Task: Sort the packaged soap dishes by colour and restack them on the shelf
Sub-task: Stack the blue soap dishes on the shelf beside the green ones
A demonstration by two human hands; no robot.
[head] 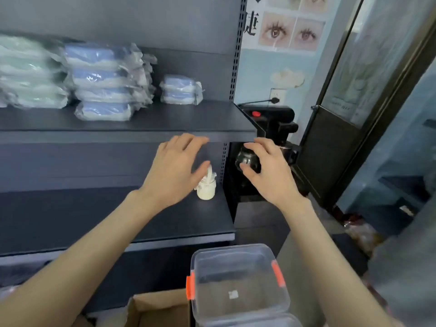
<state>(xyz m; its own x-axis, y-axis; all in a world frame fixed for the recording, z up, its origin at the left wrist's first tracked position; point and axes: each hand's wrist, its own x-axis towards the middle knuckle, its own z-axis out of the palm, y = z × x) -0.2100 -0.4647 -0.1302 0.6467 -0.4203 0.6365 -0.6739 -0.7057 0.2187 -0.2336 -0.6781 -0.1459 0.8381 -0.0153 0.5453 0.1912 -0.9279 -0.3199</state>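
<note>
Left hand and right hand reach forward, fingers spread, holding nothing

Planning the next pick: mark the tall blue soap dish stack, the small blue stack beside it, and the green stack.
Tall blue soap dish stack (101,77), head view, second pack's front.
Small blue stack (181,90), head view, middle of front.
Green stack (30,74), head view, middle of visible packs.
</note>
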